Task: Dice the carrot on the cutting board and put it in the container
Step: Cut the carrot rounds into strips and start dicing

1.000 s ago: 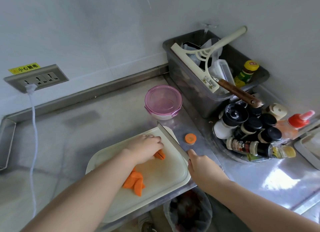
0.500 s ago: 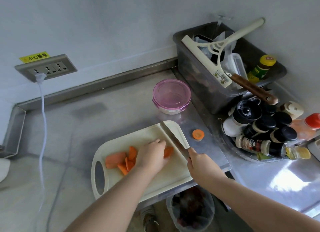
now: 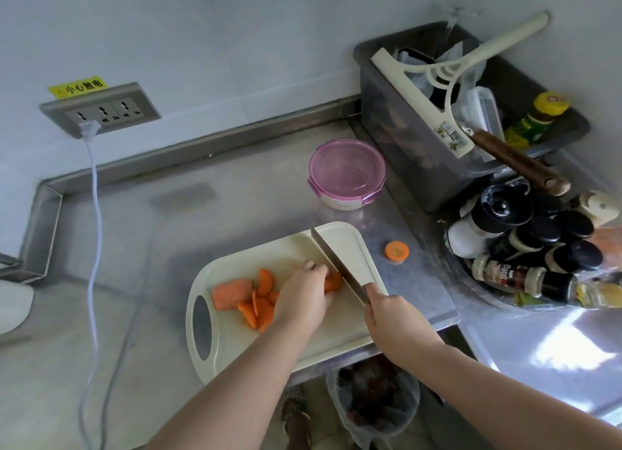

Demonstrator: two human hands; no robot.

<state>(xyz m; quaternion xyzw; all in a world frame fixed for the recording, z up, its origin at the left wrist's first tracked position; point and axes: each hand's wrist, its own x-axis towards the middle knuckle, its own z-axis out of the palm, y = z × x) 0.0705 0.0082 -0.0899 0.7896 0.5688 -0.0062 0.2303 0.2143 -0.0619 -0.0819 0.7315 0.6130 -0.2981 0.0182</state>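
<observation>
Barely shifted, left hand (image 3: 303, 298) holds carrot piece (image 3: 334, 281); right hand (image 3: 392, 318) grips knife (image 3: 336, 264) alongside.

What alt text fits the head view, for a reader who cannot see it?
The left hand holds a carrot piece on a cutting board while the right hand grips a knife, blade beside that piece. More cut carrot lies nearby; a pink-lidded container and one carrot slice sit on the steel counter.
</observation>
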